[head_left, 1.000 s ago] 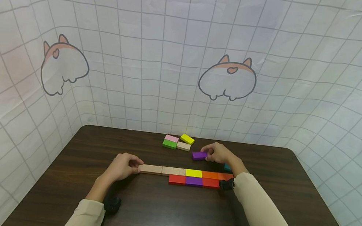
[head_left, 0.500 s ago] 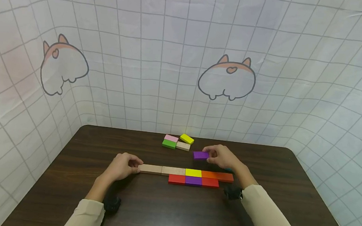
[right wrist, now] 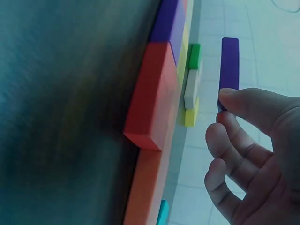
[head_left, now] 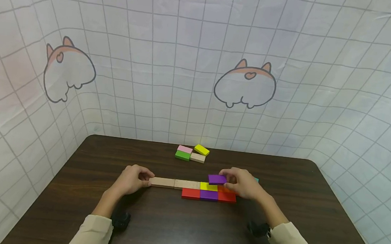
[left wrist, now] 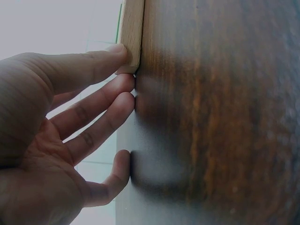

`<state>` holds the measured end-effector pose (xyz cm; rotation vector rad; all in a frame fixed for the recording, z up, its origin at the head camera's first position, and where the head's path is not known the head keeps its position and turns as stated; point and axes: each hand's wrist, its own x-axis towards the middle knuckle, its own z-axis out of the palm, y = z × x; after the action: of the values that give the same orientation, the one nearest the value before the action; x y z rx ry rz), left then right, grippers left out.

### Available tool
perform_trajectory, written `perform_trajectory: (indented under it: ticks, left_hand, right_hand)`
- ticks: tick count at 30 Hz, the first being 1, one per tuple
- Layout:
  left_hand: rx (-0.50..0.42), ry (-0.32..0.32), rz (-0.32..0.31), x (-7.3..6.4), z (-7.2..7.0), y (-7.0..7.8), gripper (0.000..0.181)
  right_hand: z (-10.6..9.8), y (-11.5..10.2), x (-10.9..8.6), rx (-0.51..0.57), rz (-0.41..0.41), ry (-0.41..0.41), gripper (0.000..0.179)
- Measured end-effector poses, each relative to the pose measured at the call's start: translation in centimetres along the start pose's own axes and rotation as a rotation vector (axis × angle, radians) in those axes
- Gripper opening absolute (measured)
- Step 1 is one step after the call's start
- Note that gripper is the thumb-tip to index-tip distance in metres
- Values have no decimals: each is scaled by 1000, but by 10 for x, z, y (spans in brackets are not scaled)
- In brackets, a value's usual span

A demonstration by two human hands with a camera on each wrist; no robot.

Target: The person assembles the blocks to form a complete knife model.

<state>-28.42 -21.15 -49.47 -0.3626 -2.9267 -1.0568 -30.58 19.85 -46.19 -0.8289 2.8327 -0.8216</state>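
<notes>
My right hand (head_left: 242, 182) pinches a purple block (head_left: 216, 179) by its right end, in the air above the back row. The right wrist view shows that purple block (right wrist: 229, 63) between thumb and fingers, apart from the row. At the row's left end my left hand (head_left: 133, 181) grips a plain wooden block (head_left: 162, 182); in the left wrist view the thumb lies on the block's near side (left wrist: 132, 33). The back row continues with a second wooden block (head_left: 187, 184), a yellow block (head_left: 209, 186) and orange blocks partly hidden by my right hand.
A front row touches the back one: a red block (head_left: 191, 194), a purple block (head_left: 208, 195) and another red block (head_left: 227, 197). Farther back lie pink (head_left: 184, 149), green (head_left: 182, 155), wooden (head_left: 197, 158) and yellow (head_left: 201, 150) blocks. A teal block (head_left: 256, 179) peeks out behind my right hand.
My right hand has brought the purple block toward me, from behind the rows to above the back row's yellow block. My left hand has stayed in place.
</notes>
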Motion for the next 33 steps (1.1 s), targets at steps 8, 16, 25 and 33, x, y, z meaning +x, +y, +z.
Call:
perform_trajectory:
  ticks: [8,16,25,33]
  left_hand:
    - [-8,5,-5,0,1,0,15]
    - [-8,3,-7,0,1,2,15]
    - [-10,-1,-8,-1,0,2,16]
    - [-10,-1,-8,0,0,2,16]
  right_hand:
    - [14,-10,-24,-22,-15,19,30]
    - [30,-15,-40,-35,-10,1,34]
    - [39,-28,-43,-23,-10,-36,32]
    - [48,-35,-41,-37,12,-78,29]
